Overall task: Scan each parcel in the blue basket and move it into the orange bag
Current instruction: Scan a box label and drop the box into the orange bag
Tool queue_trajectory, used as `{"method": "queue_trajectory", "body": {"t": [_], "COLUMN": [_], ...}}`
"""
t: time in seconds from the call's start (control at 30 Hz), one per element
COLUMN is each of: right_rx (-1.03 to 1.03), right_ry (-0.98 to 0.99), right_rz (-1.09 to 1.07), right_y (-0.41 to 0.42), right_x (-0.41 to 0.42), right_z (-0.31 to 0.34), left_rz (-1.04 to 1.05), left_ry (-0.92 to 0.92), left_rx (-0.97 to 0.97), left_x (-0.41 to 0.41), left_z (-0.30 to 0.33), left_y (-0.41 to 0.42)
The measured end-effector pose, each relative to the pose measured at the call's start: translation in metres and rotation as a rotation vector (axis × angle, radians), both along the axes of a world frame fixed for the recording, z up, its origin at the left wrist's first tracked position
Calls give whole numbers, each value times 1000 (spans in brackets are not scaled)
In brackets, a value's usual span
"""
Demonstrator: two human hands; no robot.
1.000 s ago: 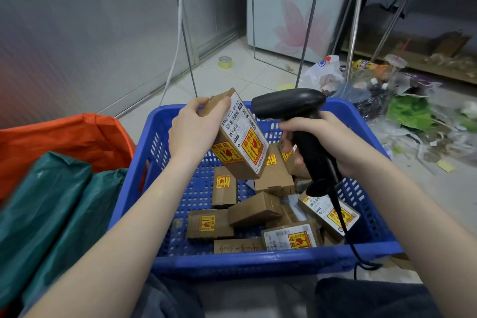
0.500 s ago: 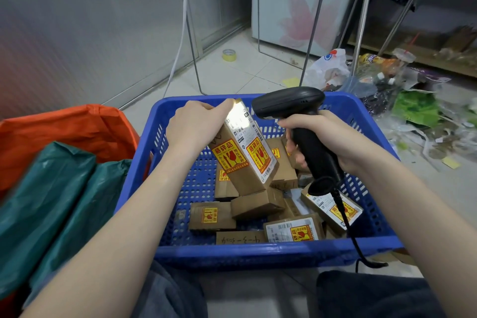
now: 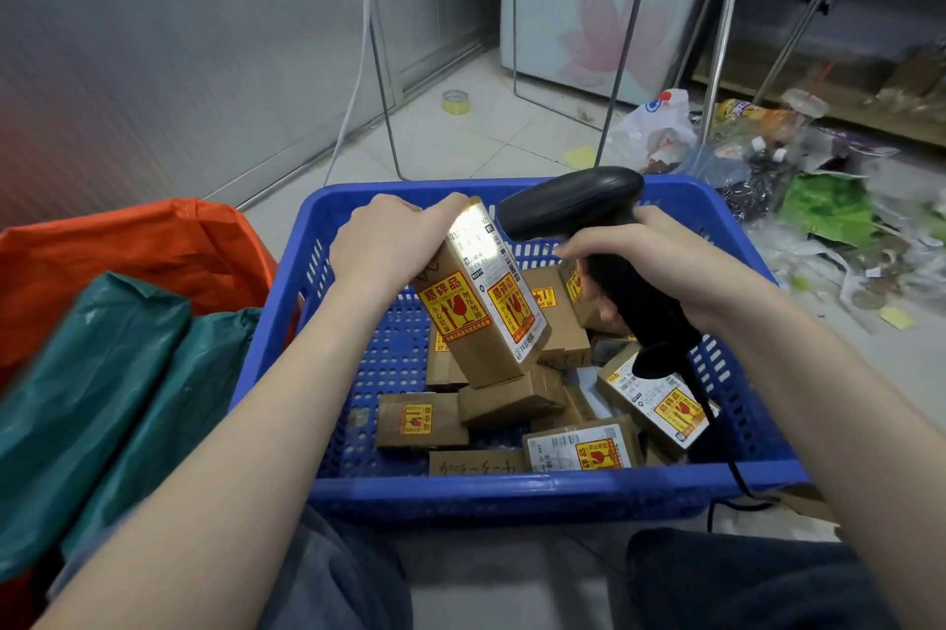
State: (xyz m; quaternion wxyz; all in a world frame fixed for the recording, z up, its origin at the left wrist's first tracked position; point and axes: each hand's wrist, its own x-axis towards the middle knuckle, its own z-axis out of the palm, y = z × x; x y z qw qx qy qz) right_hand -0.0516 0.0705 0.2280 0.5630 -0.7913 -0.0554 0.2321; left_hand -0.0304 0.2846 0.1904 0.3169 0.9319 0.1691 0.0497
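I'm seeing the blue basket [image 3: 512, 496] holding a loose pile of small cardboard boxes [image 3: 422, 419]. My left hand [image 3: 381, 248] is gripping one parcel [image 3: 481, 302] tilted above them; my right hand [image 3: 660, 256] is gripping the black scanner [image 3: 578, 204], lighting its label. The orange bag [image 3: 143, 250] is sitting left, its inside hidden behind green bags [image 3: 102, 399]. Trash [image 3: 819, 199] is lying beyond the basket's right side.

Basket [image 3: 517, 494] left half bare; parcels [image 3: 512, 399] crowd right; bag [image 3: 133, 250] mouth prob. open.
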Motion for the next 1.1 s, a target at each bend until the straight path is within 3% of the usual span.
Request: {"method": "queue_trajectory", "body": {"t": [0.83,1.1], "right_rx": [-30,-4], "right_ry": [-37,-138], "right_rz": [22,-48], "right_y": [-12,-10], "right_x": [6,7], "right_z": [1,-4], "left_rz": [-12,-36], "left_ry": [65,46], "left_rx": [38,30], "left_x": [4,0], "left_z": [-9,-4], "left_y": [1,-3]}}
